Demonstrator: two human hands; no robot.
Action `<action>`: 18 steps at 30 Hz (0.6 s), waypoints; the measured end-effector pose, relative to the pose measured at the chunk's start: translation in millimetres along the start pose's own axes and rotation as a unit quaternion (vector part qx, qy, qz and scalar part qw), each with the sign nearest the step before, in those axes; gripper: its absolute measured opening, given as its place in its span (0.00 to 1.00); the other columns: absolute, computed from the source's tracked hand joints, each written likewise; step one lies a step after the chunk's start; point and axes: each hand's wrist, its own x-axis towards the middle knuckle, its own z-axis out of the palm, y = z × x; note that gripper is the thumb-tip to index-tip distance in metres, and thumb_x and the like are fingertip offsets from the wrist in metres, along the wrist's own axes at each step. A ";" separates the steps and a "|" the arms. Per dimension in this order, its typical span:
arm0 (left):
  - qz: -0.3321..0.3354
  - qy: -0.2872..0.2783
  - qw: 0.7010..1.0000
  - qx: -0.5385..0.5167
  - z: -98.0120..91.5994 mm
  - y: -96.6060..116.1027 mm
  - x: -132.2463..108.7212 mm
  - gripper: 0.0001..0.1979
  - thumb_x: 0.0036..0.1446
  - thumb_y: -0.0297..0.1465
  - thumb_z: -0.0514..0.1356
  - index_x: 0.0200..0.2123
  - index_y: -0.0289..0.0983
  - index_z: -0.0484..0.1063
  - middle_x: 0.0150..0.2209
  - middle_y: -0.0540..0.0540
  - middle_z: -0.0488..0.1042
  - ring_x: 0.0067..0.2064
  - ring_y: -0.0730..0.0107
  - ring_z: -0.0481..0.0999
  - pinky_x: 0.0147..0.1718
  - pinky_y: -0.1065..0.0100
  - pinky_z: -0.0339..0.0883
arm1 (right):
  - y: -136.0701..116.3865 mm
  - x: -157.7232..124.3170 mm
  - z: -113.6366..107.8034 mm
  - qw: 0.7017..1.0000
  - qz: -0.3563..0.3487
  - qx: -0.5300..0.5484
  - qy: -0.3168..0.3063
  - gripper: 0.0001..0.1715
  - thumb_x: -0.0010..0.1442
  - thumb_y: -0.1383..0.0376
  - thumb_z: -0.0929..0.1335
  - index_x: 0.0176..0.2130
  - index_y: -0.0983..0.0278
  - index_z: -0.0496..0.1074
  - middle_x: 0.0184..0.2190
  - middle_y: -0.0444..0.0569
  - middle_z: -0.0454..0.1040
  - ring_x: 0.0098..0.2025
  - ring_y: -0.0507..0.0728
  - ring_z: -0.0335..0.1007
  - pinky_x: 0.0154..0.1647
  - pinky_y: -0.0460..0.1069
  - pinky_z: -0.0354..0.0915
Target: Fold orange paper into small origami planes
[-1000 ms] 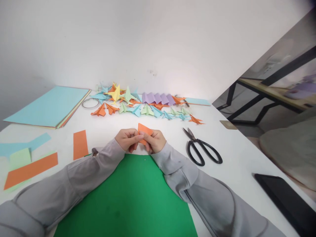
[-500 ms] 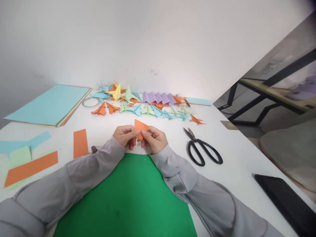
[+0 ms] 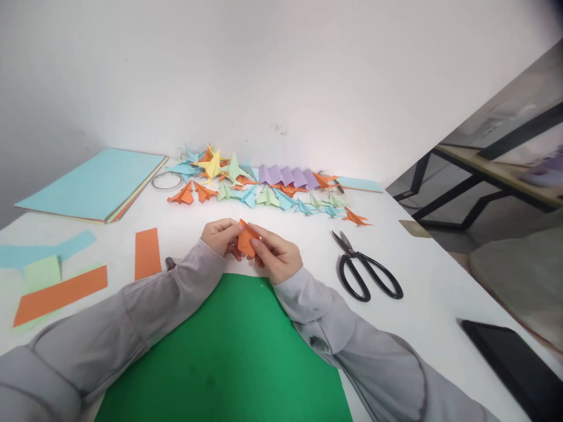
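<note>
A small folded piece of orange paper is held up between both hands, just beyond the far edge of a green sheet. My left hand pinches its left side between thumb and fingers. My right hand grips the right side, with the thumb on the paper's face and the index finger along its upper edge. The other fingers curl behind and are partly hidden. Behind the hands lie rows of folded paper shapes in orange, yellow, green, blue and purple.
Black-handled scissors lie at the right, and a black tablet-like object is nearer the right edge. A stack of coloured sheets, a wire coil and orange strips are on the left.
The orange paper has become narrower, with a fold now showing. My right index finger has moved up along its edge. The whole view has shifted slightly.
</note>
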 end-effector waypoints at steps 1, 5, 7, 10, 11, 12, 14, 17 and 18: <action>0.002 -0.002 1.000 -0.003 -0.2 -0.4 0.2 0.13 0.41 0.36 0.64 0.22 0.32 0.67 0.13 0.50 0.69 0.14 0.72 0.68 0.10 0.73 0.62 | -0.2 0.1 -0.4 1.000 -0.001 -0.003 -0.005 0.20 0.55 0.60 0.65 0.47 0.59 0.70 0.21 0.42 0.71 0.16 0.47 0.61 0.17 0.45 0.61; 0.003 -0.007 1.000 -0.008 0.2 -1.2 1.0 0.15 0.41 0.39 0.64 0.22 0.33 0.66 0.13 0.49 0.70 0.15 0.70 0.69 0.10 0.73 0.62 | 1.0 0.6 -2.2 1.000 0.000 -0.018 -0.025 0.19 0.56 0.59 0.64 0.48 0.58 0.71 0.28 0.45 0.75 0.17 0.48 0.62 0.19 0.46 0.63; -0.003 -0.006 1.000 -0.009 0.5 -1.3 1.4 0.18 0.41 0.42 0.63 0.21 0.33 0.65 0.13 0.49 0.69 0.14 0.71 0.69 0.10 0.72 0.62 | 2.6 0.4 -2.4 0.999 -0.007 -0.027 -0.019 0.19 0.56 0.60 0.64 0.47 0.57 0.71 0.30 0.46 0.76 0.17 0.47 0.62 0.19 0.46 0.63; -0.006 -0.002 1.000 0.000 0.4 -2.1 2.4 0.20 0.39 0.45 0.63 0.21 0.33 0.65 0.13 0.49 0.69 0.14 0.71 0.69 0.10 0.73 0.62 | 4.8 0.0 -1.9 0.999 -0.027 -0.043 -0.010 0.18 0.56 0.61 0.64 0.46 0.57 0.72 0.32 0.46 0.76 0.17 0.48 0.61 0.19 0.46 0.62; -0.005 -0.001 1.000 0.003 0.2 -2.6 2.7 0.20 0.39 0.45 0.64 0.21 0.33 0.65 0.13 0.49 0.69 0.14 0.71 0.69 0.10 0.73 0.62 | 5.5 0.0 -1.8 0.998 -0.033 -0.047 -0.011 0.17 0.56 0.61 0.64 0.46 0.57 0.72 0.32 0.46 0.76 0.17 0.48 0.61 0.19 0.46 0.62; -0.004 -0.001 1.000 0.004 -0.1 -3.2 3.0 0.20 0.39 0.45 0.64 0.21 0.33 0.65 0.13 0.49 0.69 0.14 0.70 0.69 0.09 0.73 0.62 | 6.1 0.2 -1.7 0.998 -0.037 -0.049 -0.012 0.17 0.56 0.62 0.64 0.46 0.57 0.72 0.32 0.45 0.76 0.17 0.48 0.61 0.20 0.47 0.62; -0.001 -0.001 1.000 0.004 -0.6 -4.3 3.3 0.20 0.39 0.45 0.64 0.21 0.33 0.65 0.13 0.49 0.69 0.14 0.69 0.70 0.09 0.72 0.62 | 7.3 0.7 -1.8 0.998 -0.044 -0.053 -0.015 0.17 0.56 0.62 0.64 0.45 0.57 0.72 0.31 0.45 0.76 0.16 0.48 0.60 0.19 0.47 0.62; 0.003 0.000 1.000 0.003 -1.0 -5.1 3.2 0.20 0.40 0.44 0.64 0.20 0.33 0.65 0.13 0.49 0.69 0.15 0.68 0.70 0.09 0.72 0.62 | 8.5 1.5 -2.6 0.996 -0.058 -0.060 -0.015 0.17 0.55 0.62 0.64 0.45 0.57 0.73 0.30 0.46 0.76 0.18 0.49 0.62 0.20 0.47 0.63; 0.003 0.000 1.000 0.003 -1.0 -5.0 3.1 0.19 0.40 0.44 0.64 0.20 0.33 0.65 0.13 0.49 0.69 0.15 0.69 0.70 0.09 0.72 0.62 | 8.1 1.5 -3.0 0.996 -0.061 -0.059 -0.018 0.17 0.55 0.62 0.64 0.44 0.57 0.73 0.30 0.46 0.76 0.19 0.50 0.63 0.20 0.47 0.63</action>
